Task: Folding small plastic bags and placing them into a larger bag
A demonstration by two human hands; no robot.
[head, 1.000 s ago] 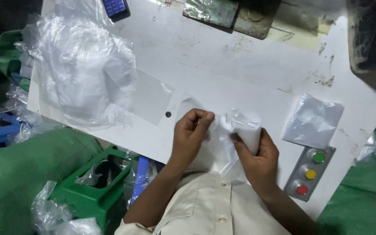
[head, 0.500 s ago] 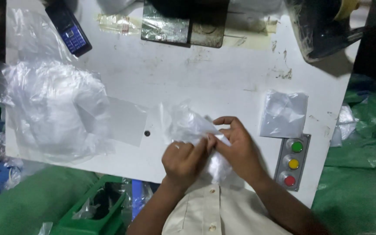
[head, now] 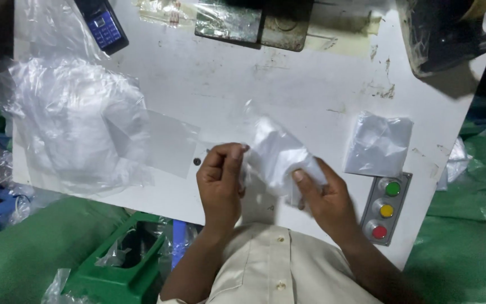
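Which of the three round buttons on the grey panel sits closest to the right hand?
The red button, lowest on the grey panel, lies nearest the right hand; the yellow button and green button sit farther up.

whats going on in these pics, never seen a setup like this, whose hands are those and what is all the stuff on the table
There is no machine here. The picture comes from a camera worn on a person's head, looking down at that person's own two bare hands over a white table.

The left hand and the right hand together hold a crumpled clear plastic bag just above the table.

On the table lie a big heap of clear plastic bags at the left, a folded plastic bag at the right, and below it a grey box with green, yellow and red buttons. A blue phone lies at the far edge. A green plastic bin stands below the table.
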